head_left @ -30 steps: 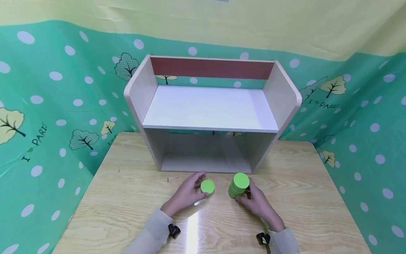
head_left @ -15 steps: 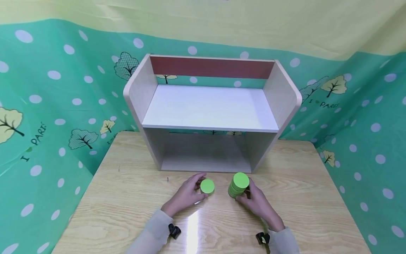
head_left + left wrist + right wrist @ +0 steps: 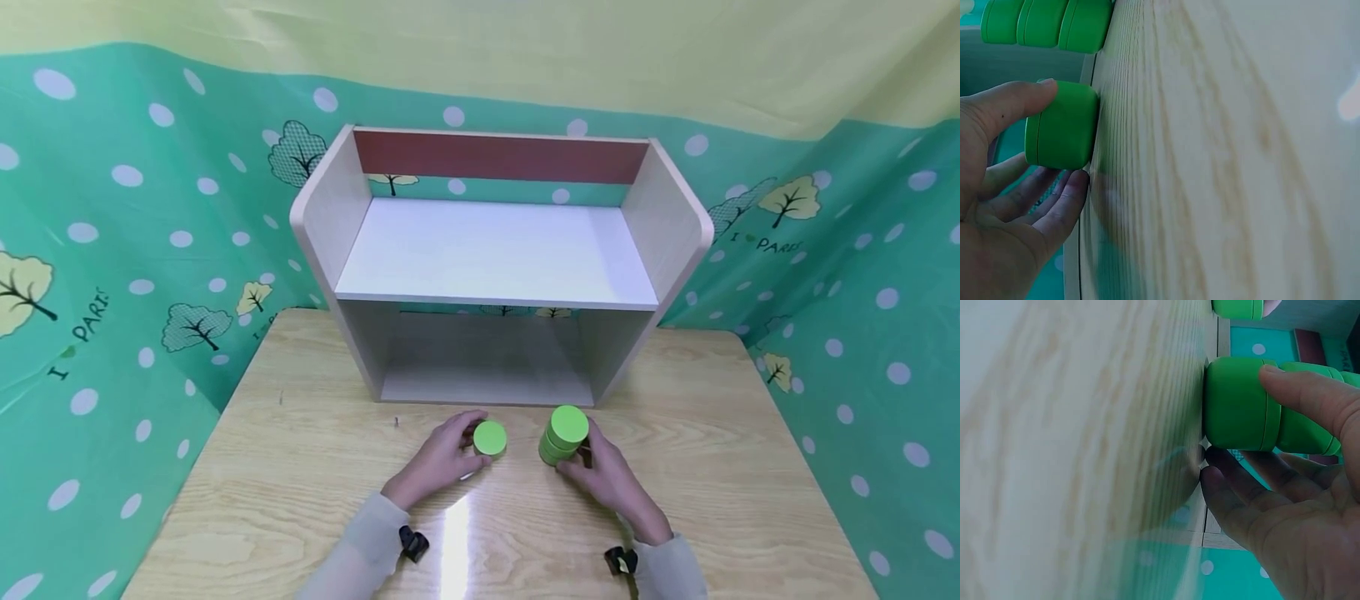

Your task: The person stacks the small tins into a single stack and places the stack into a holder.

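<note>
In the head view my left hand (image 3: pixel 442 457) reaches round one small green round lidded tin (image 3: pixel 490 437) on the table. The left wrist view shows the thumb against that tin (image 3: pixel 1066 128) on one side and the curled fingers on the other. Just to the right, my right hand (image 3: pixel 606 471) grips a stack of three similar green tins (image 3: pixel 566 429). Its thumb presses near the lid seam of the bottom tin (image 3: pixel 1235 403), and the fingers curl along the far side. Both the single tin and the stack stand upright, a short gap apart.
A two-level shelf unit (image 3: pixel 495 258) with pale side panels and a dark red back strip stands right behind the tins. The wood-grain table (image 3: pixel 247 492) spreads to both sides. A green and yellow patterned curtain (image 3: pixel 150 250) hangs around it.
</note>
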Tool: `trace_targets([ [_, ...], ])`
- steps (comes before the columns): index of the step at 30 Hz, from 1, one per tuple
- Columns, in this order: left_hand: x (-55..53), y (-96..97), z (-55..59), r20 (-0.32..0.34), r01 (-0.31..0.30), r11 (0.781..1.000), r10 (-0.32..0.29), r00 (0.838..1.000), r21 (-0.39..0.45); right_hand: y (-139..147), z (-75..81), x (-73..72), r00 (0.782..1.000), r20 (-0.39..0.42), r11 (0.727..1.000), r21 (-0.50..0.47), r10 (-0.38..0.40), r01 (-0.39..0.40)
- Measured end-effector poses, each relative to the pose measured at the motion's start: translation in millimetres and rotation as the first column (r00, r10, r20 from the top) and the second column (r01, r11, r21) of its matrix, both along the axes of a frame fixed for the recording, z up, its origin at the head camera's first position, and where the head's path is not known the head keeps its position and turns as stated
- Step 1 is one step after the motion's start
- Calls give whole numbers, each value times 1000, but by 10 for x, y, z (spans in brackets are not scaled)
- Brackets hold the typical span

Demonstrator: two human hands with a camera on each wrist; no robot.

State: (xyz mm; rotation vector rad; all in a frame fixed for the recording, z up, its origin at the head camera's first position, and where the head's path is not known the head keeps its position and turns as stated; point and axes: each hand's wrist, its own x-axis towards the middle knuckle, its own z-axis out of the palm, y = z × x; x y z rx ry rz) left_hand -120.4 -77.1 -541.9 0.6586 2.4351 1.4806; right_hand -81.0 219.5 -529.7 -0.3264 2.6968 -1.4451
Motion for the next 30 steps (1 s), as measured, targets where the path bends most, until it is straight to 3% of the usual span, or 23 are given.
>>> trace_targets([
  [7, -20, 0, 2, -17, -5, 1000, 6, 1000, 17, -5, 14, -9, 1000, 8, 1000, -4, -2, 2],
  [20, -13, -15, -1, 29, -11, 1000, 10, 1000, 29, -12, 24, -13, 1000, -12, 1000, 15, -5, 5],
  [30, 10, -45, -2, 13, -2, 998, 1, 1000, 63, -18, 24, 4, 1000, -3, 1000, 12, -7, 7],
])
